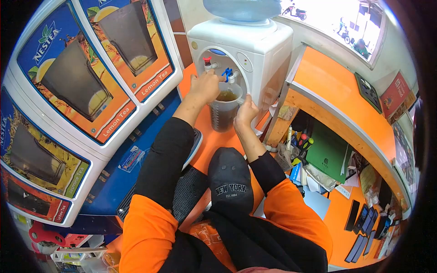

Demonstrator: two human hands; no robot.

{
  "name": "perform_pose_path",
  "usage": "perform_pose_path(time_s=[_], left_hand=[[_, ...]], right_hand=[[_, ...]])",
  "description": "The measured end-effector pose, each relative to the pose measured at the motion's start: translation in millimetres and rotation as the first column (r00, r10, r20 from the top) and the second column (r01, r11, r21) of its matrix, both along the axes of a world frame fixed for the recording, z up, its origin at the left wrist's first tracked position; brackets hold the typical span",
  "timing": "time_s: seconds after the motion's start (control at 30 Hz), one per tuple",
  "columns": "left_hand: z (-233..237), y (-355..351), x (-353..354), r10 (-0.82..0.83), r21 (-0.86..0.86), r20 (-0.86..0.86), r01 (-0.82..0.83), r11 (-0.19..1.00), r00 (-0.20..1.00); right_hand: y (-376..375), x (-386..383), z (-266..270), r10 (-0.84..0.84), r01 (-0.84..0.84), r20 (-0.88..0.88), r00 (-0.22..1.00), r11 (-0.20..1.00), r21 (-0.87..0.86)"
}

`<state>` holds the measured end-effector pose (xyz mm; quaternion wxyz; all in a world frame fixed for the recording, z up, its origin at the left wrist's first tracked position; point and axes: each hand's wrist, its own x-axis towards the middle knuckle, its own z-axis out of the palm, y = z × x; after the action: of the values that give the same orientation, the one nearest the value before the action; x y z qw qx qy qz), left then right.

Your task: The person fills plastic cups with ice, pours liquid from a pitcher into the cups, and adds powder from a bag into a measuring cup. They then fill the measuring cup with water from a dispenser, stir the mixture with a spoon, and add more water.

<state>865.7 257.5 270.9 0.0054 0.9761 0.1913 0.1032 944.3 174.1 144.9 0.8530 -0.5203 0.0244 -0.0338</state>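
Note:
A clear plastic measuring jug (224, 111) with brownish liquid inside stands under the taps of a white water dispenser (268, 45). My right hand (246, 113) is closed around the jug's handle on its right side. Above the jug's rim, my left hand (205, 86) has its fingers curled, with a fingertip at the blue tap (227, 74). The red tap (207, 63) sits just behind that hand. Part of the jug's rim is hidden by my left hand. Whether water is flowing cannot be made out.
A drinks machine (102, 150) with tea pictures fills the left side. A black cap (231, 182) is below the jug. On the right, an orange shelf (337, 91) stands over a green folder (325, 152), pens, papers and several phones (364, 220). A water bottle (241, 8) tops the dispenser.

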Motion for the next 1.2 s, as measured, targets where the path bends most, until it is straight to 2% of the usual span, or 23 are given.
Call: perform_pose_path(time_s=[0.17,0.37,0.77,1.2], left_hand=[[8.6,-4.4,-2.4,0.007,-0.047,-0.054,-0.009,0.999,0.999],[2.5,-1.6,-2.2,-0.002,-0.019,0.0,0.002,1.0,1.0],[10.8,-5.0,-5.0,-0.006,-0.102,-0.052,0.001,0.995,0.999],[7.0,-3.4,-3.8,-0.011,-0.084,0.006,0.011,0.996,1.0]], right_hand=[[1.3,1.3,-1.9,-0.021,0.022,0.015,1.0,0.999,-0.033],[0.4,-0.4,0.4,-0.011,0.011,0.001,1.0,1.0,-0.028],[1.8,-0.3,1.5,-0.017,0.016,-0.01,1.0,0.999,-0.03],[2.8,-0.9,2.8,-0.024,0.024,-0.023,0.999,0.999,-0.028]])
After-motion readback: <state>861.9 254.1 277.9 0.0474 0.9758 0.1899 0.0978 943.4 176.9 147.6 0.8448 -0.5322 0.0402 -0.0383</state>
